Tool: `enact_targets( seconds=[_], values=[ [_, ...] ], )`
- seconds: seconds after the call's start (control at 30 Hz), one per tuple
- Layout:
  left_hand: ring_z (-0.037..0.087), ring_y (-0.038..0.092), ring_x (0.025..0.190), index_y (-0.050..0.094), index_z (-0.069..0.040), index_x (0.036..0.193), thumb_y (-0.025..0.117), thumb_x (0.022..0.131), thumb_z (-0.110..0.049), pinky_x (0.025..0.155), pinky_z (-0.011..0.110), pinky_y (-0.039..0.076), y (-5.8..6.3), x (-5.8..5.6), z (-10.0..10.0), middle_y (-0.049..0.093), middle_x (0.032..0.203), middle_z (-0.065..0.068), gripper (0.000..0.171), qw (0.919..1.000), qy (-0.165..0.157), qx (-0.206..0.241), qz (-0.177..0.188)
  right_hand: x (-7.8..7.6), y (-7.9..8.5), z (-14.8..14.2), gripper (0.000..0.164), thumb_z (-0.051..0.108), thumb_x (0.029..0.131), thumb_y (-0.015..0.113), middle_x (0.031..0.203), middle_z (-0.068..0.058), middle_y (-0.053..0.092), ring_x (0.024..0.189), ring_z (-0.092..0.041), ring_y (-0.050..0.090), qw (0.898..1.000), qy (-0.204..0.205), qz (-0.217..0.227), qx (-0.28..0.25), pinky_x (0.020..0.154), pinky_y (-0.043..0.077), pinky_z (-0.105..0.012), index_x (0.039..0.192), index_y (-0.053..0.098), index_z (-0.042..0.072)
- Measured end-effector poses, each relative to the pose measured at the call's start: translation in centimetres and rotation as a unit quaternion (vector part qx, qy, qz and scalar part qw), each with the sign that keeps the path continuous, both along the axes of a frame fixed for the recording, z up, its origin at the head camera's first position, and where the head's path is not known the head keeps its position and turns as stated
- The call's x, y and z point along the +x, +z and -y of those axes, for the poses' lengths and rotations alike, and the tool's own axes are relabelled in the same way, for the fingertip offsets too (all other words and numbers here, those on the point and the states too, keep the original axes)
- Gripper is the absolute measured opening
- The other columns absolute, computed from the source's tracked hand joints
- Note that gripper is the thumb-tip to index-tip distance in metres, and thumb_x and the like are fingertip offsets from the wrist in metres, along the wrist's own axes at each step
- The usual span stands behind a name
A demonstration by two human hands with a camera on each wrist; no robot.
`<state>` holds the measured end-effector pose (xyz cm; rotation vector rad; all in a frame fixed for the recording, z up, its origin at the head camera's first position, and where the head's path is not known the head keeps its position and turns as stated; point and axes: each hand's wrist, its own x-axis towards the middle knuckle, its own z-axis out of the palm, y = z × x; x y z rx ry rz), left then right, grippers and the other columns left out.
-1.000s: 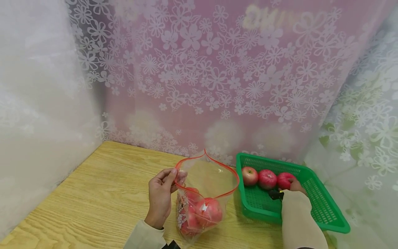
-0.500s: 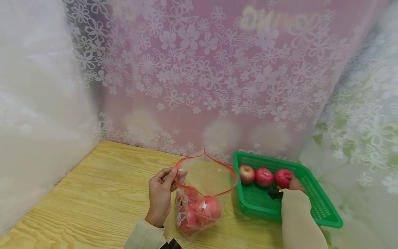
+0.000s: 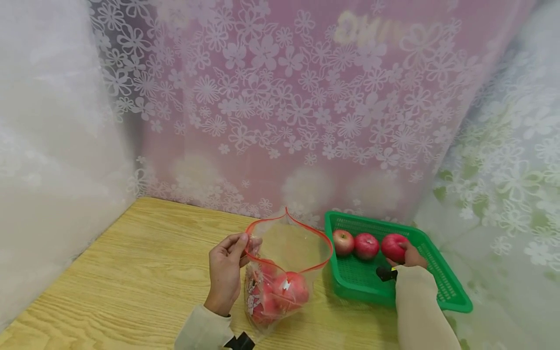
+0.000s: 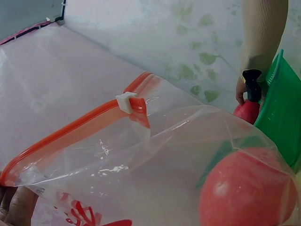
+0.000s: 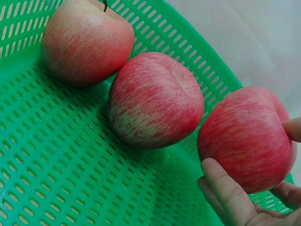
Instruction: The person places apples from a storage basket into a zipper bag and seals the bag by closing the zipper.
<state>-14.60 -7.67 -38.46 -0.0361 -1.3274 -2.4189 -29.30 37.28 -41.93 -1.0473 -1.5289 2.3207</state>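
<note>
My left hand [image 3: 225,270] pinches the left rim of a clear zip bag [image 3: 280,243] with an orange-red zip edge, its mouth spread wide. Several red apples [image 3: 290,290] lie in the bag; one of them [image 4: 247,188] bulges through the plastic in the left wrist view. A white slider [image 4: 126,102] sits on the zip. Over at the green basket [image 3: 363,294], my right hand [image 3: 413,257] grips an apple [image 5: 247,139], thumb and fingers around its sides. Two other apples, one paler [image 5: 87,42] and one redder [image 5: 156,100], rest beside it in the basket.
The bag stands on a wood-grain table [image 3: 144,272], just left of the basket. Behind the table hangs a pink flowered curtain [image 3: 271,121]. Pale sheeting [image 3: 57,146] rises on the left and a leaf-patterned sheet [image 3: 503,218] on the right.
The view has shifted slightly, so the basket appears farther left. My right hand has lifted the apple a little, with more of it showing. My left hand keeps its grip on the bag.
</note>
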Motion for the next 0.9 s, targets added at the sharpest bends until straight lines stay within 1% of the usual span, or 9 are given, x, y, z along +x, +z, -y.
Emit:
enact_targets(
  seconds=[0.07,0.13,0.23,0.3,0.37,0.47,0.57,0.7,0.9],
  values=[
    [0.011,0.071,0.079,0.065,0.006,0.094,0.058,0.097,-0.010,0.063,0.019,0.056,0.0,0.0,0.0,0.074,0.081,0.000,0.018,1.0000,-0.001,0.002,0.002,0.3,0.3,0.3,0.071,0.034,0.078,0.078,0.146,0.004,0.029,0.131,-0.016,0.031,1.000,-0.003,-0.005,-0.012,0.088,0.055,-0.034,0.136,0.037,0.026],
    [0.011,0.070,0.079,0.065,0.007,0.095,0.059,0.097,-0.011,0.063,0.019,0.056,0.1,0.0,0.0,0.073,0.081,0.000,0.018,1.0000,-0.002,0.003,0.004,0.7,0.6,0.5,0.073,0.034,0.077,0.079,0.142,0.003,0.032,0.130,-0.016,0.031,1.000,0.009,-0.010,-0.007,0.090,0.054,-0.034,0.136,0.037,0.026],
    [0.010,0.070,0.078,0.065,0.007,0.095,0.058,0.097,-0.010,0.063,0.019,0.057,0.1,0.0,-0.1,0.073,0.080,-0.001,0.018,1.0000,-0.002,0.004,0.008,1.2,1.1,0.9,0.080,0.032,0.082,0.073,0.145,0.000,0.030,0.132,-0.017,0.030,1.000,0.027,-0.013,0.010,0.091,0.053,-0.033,0.147,0.026,0.023],
    [0.011,0.071,0.078,0.065,0.006,0.095,0.058,0.097,-0.009,0.063,0.019,0.057,0.1,0.0,-0.2,0.073,0.079,-0.001,0.017,0.9999,-0.003,0.007,0.009,1.5,1.5,1.1,0.078,0.030,0.085,0.069,0.137,-0.001,0.035,0.126,-0.016,0.035,0.999,0.033,-0.010,0.018,0.091,0.053,-0.033,0.148,0.023,0.021],
    [0.011,0.071,0.078,0.064,0.006,0.094,0.058,0.097,-0.008,0.063,0.020,0.057,0.1,0.0,-0.2,0.073,0.079,-0.001,0.016,0.9999,-0.004,0.011,0.009,1.8,1.9,1.4,0.068,0.028,0.089,0.064,0.130,-0.001,0.037,0.119,-0.016,0.039,0.999,0.037,-0.006,0.019,0.090,0.054,-0.034,0.145,0.026,0.023],
    [0.011,0.071,0.079,0.064,0.007,0.094,0.058,0.097,-0.008,0.063,0.020,0.057,0.0,0.0,-0.3,0.073,0.079,0.000,0.016,0.9998,-0.008,0.015,0.008,2.2,2.4,1.7,0.052,0.026,0.091,0.062,0.117,0.002,0.038,0.108,-0.016,0.043,0.999,0.048,-0.005,0.011,0.091,0.053,-0.034,0.135,0.034,0.026],
    [0.012,0.071,0.080,0.063,0.008,0.096,0.058,0.097,-0.008,0.065,0.021,0.057,0.0,0.0,-0.4,0.073,0.080,0.001,0.017,0.9998,-0.011,0.016,0.007,2.5,2.8,1.8,0.042,0.026,0.092,0.063,0.117,0.003,0.037,0.108,-0.017,0.045,0.998,0.056,-0.008,0.005,0.091,0.053,-0.034,0.125,0.039,0.028],
    [0.013,0.071,0.081,0.062,0.010,0.097,0.058,0.097,-0.009,0.068,0.022,0.058,0.1,0.1,-0.5,0.073,0.081,0.002,0.020,0.9998,-0.015,0.015,0.007,3.0,3.3,1.9,0.038,0.027,0.092,0.064,0.118,0.004,0.038,0.108,-0.017,0.047,0.996,0.088,-0.016,0.010,0.090,0.053,-0.033,0.122,0.041,0.028],
    [0.012,0.071,0.081,0.062,0.011,0.098,0.058,0.097,-0.009,0.069,0.023,0.058,0.3,0.1,-0.6,0.072,0.081,0.001,0.020,0.9998,-0.015,0.012,0.011,3.7,4.0,2.0,0.052,0.027,0.094,0.062,0.128,0.007,0.034,0.111,-0.015,0.044,0.989,0.143,-0.024,0.012,0.093,0.051,-0.031,0.138,0.034,0.032]
  ],
)
